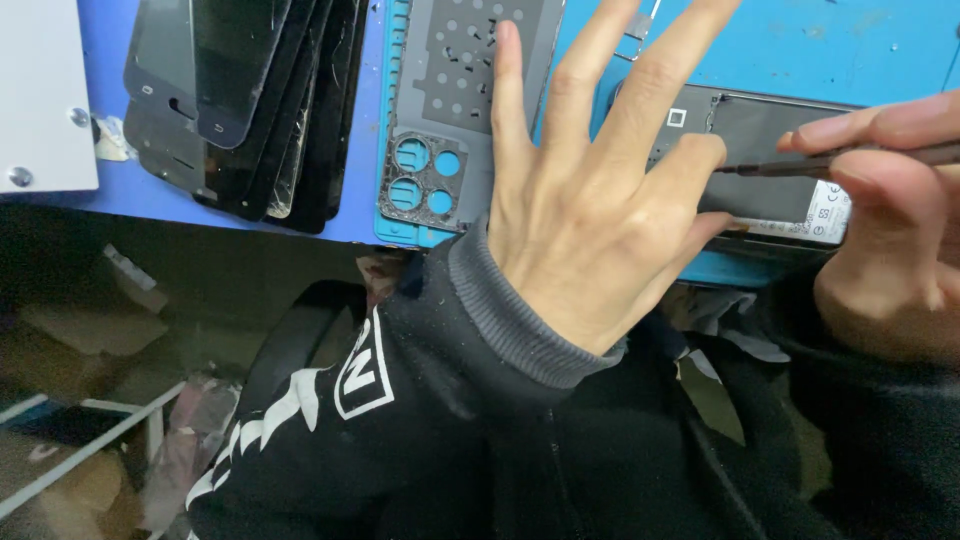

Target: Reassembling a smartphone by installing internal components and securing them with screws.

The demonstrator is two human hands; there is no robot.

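- bench edge runs right under both wrists, so the hands sit at the very lip of the blue mat [800, 40] with the person's dark sleeves hanging off over the drop, floor clutter below that
- not much elbow room to the left hand's outer side: a grey phone back cover [440, 110] lies just beside its pinky, and further out a fanned stack of black screen panels [240, 100]
- left hand [580, 220] is spread wide, fingers fanned apart, thumb tip pressing down on the opened phone [770, 160]
- right hand [890, 230] is pinched shut around a thin dark tool [850, 160], held like a pen, its tip pointing at the left thumb
- the opened phone lies flat between the two hands, partly under the left fingers, its black battery face up; tool tip hovers right over it, can't tell if it actually touches
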